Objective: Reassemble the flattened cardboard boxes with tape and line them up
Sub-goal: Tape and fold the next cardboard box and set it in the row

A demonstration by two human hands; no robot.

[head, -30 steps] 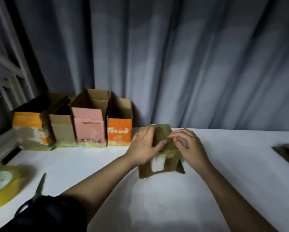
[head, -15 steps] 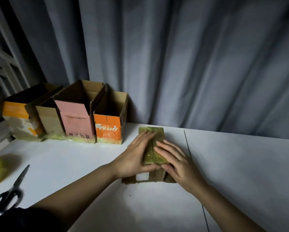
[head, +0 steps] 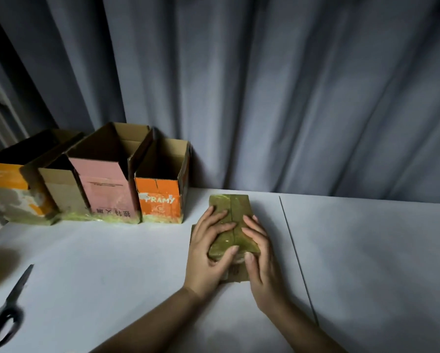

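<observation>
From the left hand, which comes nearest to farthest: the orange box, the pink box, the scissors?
From the left hand:
1. Orange box, just up-left, end of the row.
2. Pink box, next along, further left.
3. Scissors, far left at the table's edge.

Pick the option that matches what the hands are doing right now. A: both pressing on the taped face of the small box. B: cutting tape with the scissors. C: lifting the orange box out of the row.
A: the left hand and right hand lie on the taped box, while the scissors sit untouched at the table's left.
</observation>
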